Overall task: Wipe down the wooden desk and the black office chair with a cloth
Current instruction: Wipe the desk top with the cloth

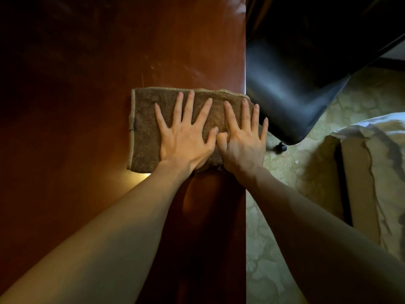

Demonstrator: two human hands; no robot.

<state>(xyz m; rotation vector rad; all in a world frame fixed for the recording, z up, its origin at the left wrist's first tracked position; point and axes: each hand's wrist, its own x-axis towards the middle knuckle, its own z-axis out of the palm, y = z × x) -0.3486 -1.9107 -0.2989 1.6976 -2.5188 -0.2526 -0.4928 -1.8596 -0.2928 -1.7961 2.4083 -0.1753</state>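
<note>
Both hands flat, fingers straight and spread — no grip closed on anything, just pressing. Left hand (186,137) down on the middle of the brown cloth (146,126). Right hand (243,137) down on the cloth's right end, thumbs touching, outer fingers reaching past the worktop's right edge.

Cloth folded into a thick pad, lying flat on the wooden worktop (87,73), its right end poking a little over the edge.

Looks like the middle of wiping the worktop. Hard to say how much is clean: pale smudges and a thin scratch just past the cloth, dark wood to the left with nothing clear to see. Probably more worktop left to rub — at least that smudged strip.

Black office chair (291,88) just beside the worktop on the right, not touched by cloth or hands. Most likely not wiped yet, so that part seems left to do.

Farther right, patterned carpet (274,249) and a bed (377,137) with white sheets.
</note>
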